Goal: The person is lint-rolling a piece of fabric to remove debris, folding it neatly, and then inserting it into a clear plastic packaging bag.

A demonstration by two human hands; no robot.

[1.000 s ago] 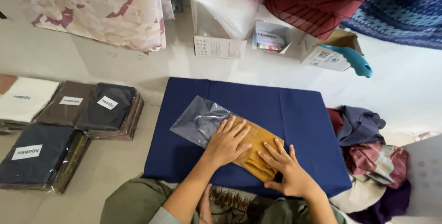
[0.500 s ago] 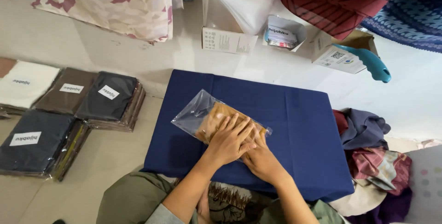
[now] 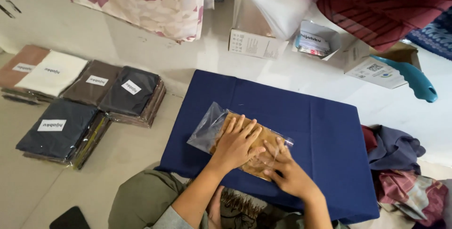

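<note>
Under both flat hands [image 3: 261,156], bagged cloth [image 3: 238,139].

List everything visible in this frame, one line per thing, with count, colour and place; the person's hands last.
clear plastic bag: one, transparent, on the blue cloth, under both hands
folded fabric: one, mustard-brown, inside the bag
blue cloth: one, navy, covering the low table
packed fabric stacks: several, black, brown, white, on the floor at left
cardboard boxes: three, white, beyond the table
blue tool: one, teal, by the right-hand box
loose clothes: a pile, mixed colours, at right
left hand: flat on the bag
right hand: flat on the bag
</note>
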